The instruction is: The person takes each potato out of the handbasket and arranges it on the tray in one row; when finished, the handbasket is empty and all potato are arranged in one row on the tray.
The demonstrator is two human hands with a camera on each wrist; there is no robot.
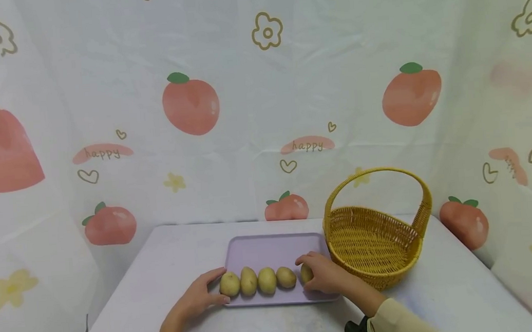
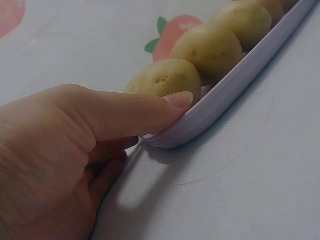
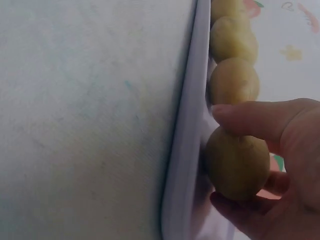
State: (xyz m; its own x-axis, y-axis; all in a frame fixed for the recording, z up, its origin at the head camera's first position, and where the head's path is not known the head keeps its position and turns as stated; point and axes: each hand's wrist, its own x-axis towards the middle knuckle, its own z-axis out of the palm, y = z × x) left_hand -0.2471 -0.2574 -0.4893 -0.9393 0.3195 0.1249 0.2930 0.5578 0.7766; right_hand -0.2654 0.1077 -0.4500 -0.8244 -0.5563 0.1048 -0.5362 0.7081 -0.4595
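A row of several potatoes lies along the near side of a shallow lilac tray (image 1: 276,243). At the row's left end, my left hand (image 1: 203,294) holds the leftmost potato (image 1: 230,284), thumb in front and a finger behind. In the left wrist view that thumb (image 2: 145,115) lies along the potato (image 2: 167,76) and the tray's rim; the index finger is hidden. My right hand (image 1: 322,273) grips the rightmost potato (image 1: 306,273), thumb on one side and fingers on the other. A small gap parts this potato (image 3: 237,162) from its neighbour (image 3: 235,80).
A yellow wicker basket (image 1: 375,271) with a tall handle stands right of the tray, close to my right forearm. The white table (image 1: 183,244) backs onto a curtain (image 1: 248,177) printed with fruit and flowers. Dark straps sit at both wrists.
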